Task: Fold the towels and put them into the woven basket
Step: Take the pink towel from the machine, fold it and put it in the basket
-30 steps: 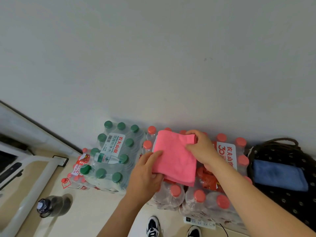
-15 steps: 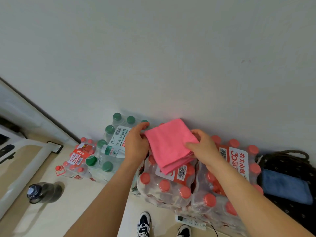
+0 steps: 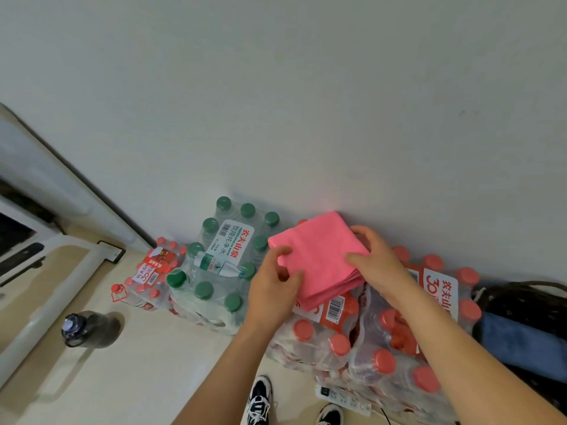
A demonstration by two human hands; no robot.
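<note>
A pink towel [image 3: 319,256], folded into a thick square, is held over packs of red-capped water bottles [image 3: 334,342]. My left hand [image 3: 273,286] grips its left edge, thumb on top and fingers underneath. My right hand [image 3: 374,259] holds its right edge with the fingers curled over the corner. At the far right stands a dark basket [image 3: 521,299] with a rope handle, and a folded blue towel [image 3: 521,345] lies inside it.
A pack of green-capped bottles [image 3: 227,259] sits left of the towel against the white wall [image 3: 276,102]. A dark water bottle [image 3: 89,329] stands on the beige floor. A white power strip [image 3: 343,397] and black shoes [image 3: 260,400] are below.
The towel has been folded once more into a smaller, thicker square. My left hand has shifted from the towel's far left corner to its near left edge. The camera view has shifted slightly.
</note>
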